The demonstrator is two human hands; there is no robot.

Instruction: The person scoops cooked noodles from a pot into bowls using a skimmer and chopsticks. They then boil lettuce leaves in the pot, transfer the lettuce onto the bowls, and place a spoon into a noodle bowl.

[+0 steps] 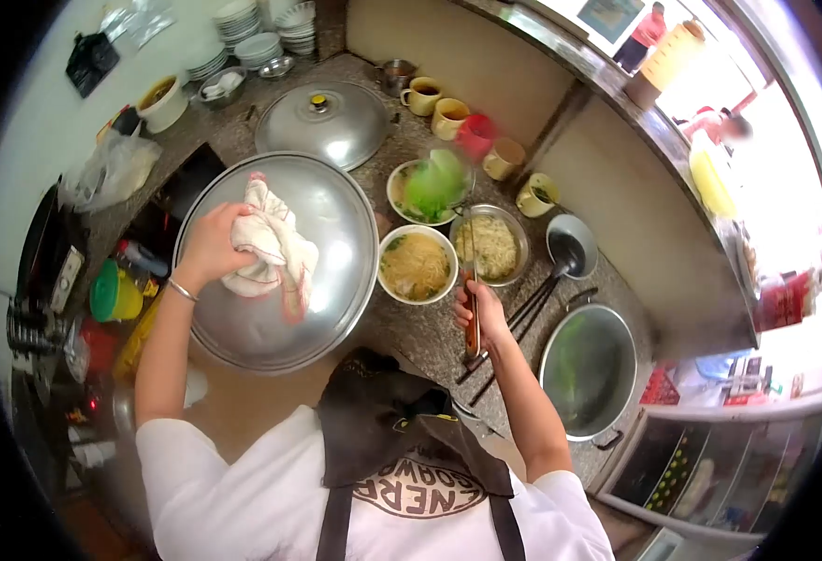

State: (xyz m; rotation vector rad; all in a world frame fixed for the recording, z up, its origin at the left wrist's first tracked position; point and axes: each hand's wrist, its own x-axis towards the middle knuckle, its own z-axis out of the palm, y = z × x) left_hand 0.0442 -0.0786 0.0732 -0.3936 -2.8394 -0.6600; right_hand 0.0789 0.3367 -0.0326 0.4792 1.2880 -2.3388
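Observation:
My left hand (pixel 211 245) is closed on a white cloth (pixel 266 245) bunched over the middle of a large metal lid (pixel 336 299). Any knob under the cloth is hidden. My right hand (pixel 487 314) grips the wooden handle (pixel 472 327) of a long metal tool reaching away from me. Its far end is blurred near green leafy vegetables (pixel 430 192) above a white bowl (pixel 398 199). Nearer stands a white bowl of noodle soup (pixel 417 266). Beside it, partly behind the tool, is a metal bowl of pale noodles (pixel 493 245).
A second metal lid (pixel 322 126) lies at the back, with several mugs (pixel 448 119) along the wall. At right are a ladle (pixel 570 252), long dark sticks (pixel 530 313) and a large pot (pixel 589 374). Stacked dishes (pixel 238 23) stand back left; people (pixel 643 42) are beyond the counter.

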